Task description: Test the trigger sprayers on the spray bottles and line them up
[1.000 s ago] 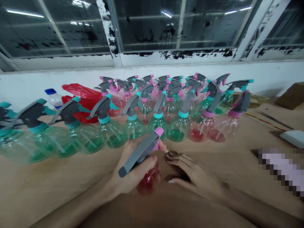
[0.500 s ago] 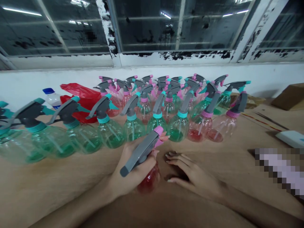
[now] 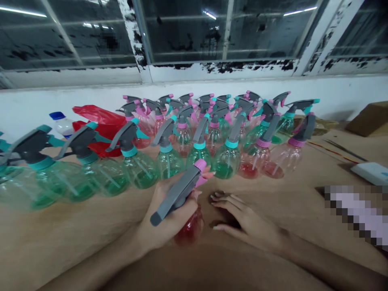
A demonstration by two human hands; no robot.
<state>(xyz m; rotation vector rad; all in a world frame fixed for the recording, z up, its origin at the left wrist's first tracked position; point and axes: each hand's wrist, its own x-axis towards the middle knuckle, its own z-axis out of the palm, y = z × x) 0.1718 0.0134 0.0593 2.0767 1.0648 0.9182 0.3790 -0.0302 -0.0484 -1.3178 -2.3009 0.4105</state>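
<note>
My left hand (image 3: 169,218) is wrapped round the neck of a spray bottle (image 3: 190,232) with a clear red body. Its grey trigger head (image 3: 178,192) has a pink nozzle pointing away to the right; the fingers hide the collar. Close to its right, my right hand (image 3: 239,218) rests on the table with fingers apart, holding nothing. Just beyond the hands stands a row of spray bottles, among them a green one (image 3: 226,163) with a teal collar and a pink one (image 3: 254,161) with a pink collar.
More spray bottles (image 3: 214,129) crowd behind the front row. A red plastic bag (image 3: 100,117) and a blue-capped white bottle (image 3: 62,125) stand at back left. To the right lie tweezers (image 3: 345,149), a white box (image 3: 371,171) and a brown carton (image 3: 370,119) on the wooden table (image 3: 297,218).
The view has shifted slightly. Both hands keep almost the same place, and the left still grips the red spray bottle.
</note>
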